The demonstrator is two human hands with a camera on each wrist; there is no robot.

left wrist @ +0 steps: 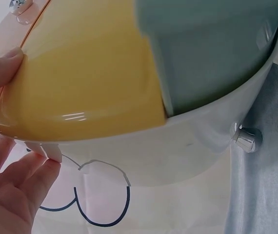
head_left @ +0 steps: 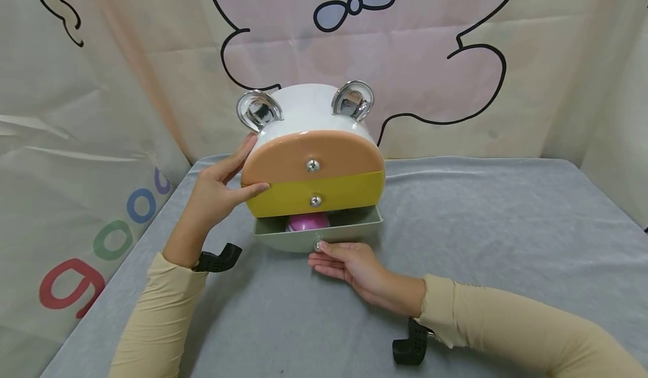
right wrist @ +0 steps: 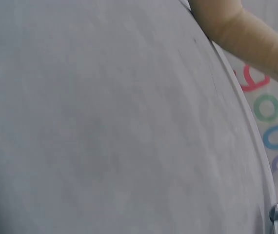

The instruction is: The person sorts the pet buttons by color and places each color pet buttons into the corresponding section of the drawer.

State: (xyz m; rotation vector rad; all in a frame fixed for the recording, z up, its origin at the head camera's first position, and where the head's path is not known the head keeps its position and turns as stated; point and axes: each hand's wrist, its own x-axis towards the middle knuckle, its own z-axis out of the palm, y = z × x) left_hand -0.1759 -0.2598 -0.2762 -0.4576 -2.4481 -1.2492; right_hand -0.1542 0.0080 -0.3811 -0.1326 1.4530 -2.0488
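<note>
A small drawer cabinet with a white shell [head_left: 309, 99] and two silvery ears stands on the cloth. Its orange top drawer [head_left: 283, 156] and yellow middle drawer [head_left: 349, 192] are closed. The green bottom drawer [head_left: 283, 242] is pulled out, with a pink round object [head_left: 309, 221] inside, partly hidden. My left hand [head_left: 215, 189] holds the cabinet's left side, thumb on the front at the orange-yellow seam, fingers along the shell. The left wrist view shows those fingertips [left wrist: 49, 168] against the side. My right hand [head_left: 356, 268] pinches the green drawer's silver knob [head_left: 318, 246] between thumb and finger.
Grey cloth [head_left: 506, 243] covers the table. A printed curtain [head_left: 435, 85] hangs close behind the cabinet, and another with coloured letters [head_left: 112, 239] runs along the left edge. Black wrist mounts [head_left: 411, 344] sit below both hands.
</note>
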